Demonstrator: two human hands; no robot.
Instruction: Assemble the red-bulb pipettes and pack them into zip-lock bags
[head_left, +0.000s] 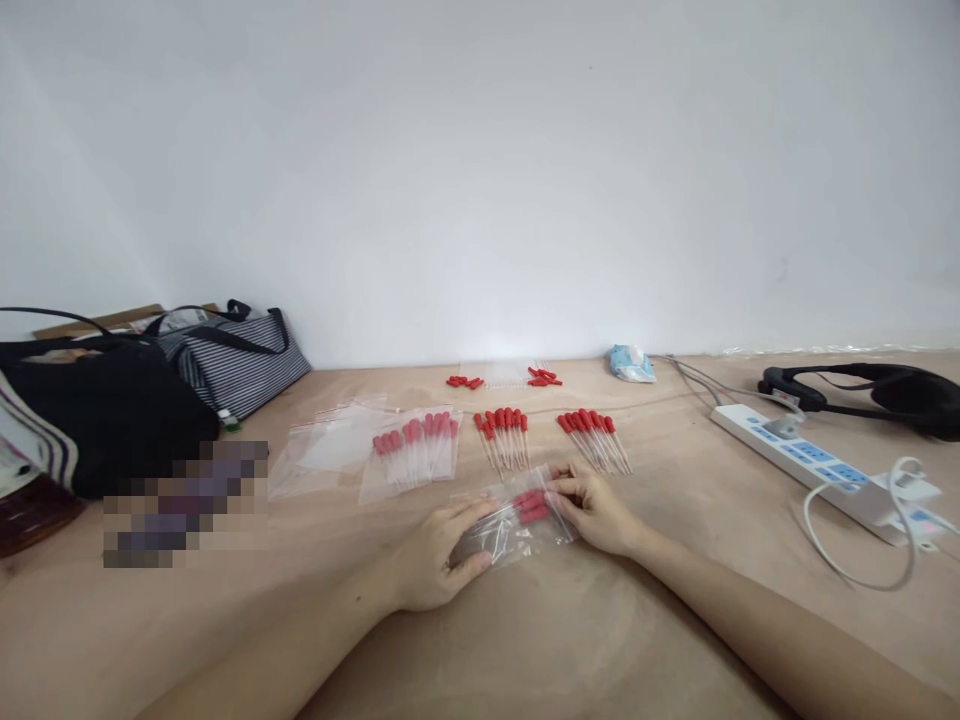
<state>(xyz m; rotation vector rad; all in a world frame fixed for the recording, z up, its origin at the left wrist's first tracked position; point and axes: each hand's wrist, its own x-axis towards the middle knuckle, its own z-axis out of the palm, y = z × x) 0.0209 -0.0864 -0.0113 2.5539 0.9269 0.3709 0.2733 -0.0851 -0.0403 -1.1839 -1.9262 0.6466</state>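
A clear plastic bag (517, 540) with several red-topped droppers (533, 506) inside lies across the front of the table, red ends toward the right. My left hand (442, 552) is closed on the bag's left end, thumb below and fingers above. At the other end, my right hand (596, 508) pinches the bag's edge beside the red tops. Behind the hands, two fanned groups of red-topped droppers, the middle one (506, 435) and the right one (594, 437), rest on the table. Filled bags (416, 447) lie to their left, beside flat clear bags (322, 450).
Loose red bulbs (545, 377) lie near the wall. A blue-white packet (631, 364), a white power strip (810, 465) with cables and a black headset-like object (870, 398) are on the right. Left are a black bag (112, 410) and a striped bag (244, 365).
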